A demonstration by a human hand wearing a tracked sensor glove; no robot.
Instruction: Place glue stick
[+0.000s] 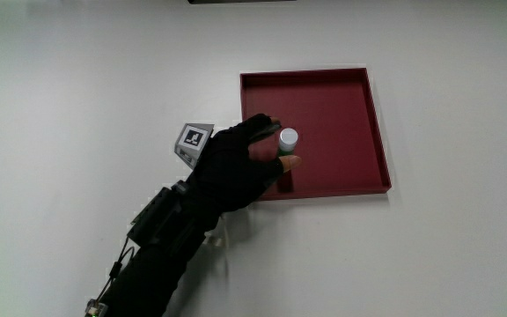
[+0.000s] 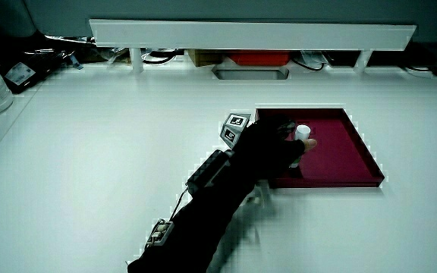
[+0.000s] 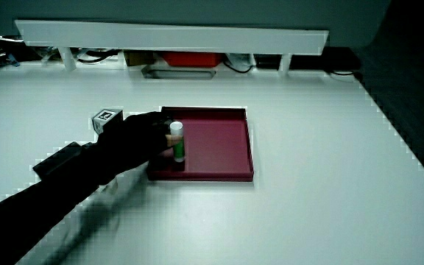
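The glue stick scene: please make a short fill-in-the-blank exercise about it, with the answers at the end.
1. The glue stick stands ____ inside the tray.
2. The colour of the tray is dark ____.
3. The fingers of the hand are closed around the ____.
4. The small patterned cube sits on the back of the ____.

Missing words: upright; red; glue stick; hand

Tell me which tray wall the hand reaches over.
The hand holds the upright glue stick over the red tray wall beside its forearm; other walls stay uncrossed.
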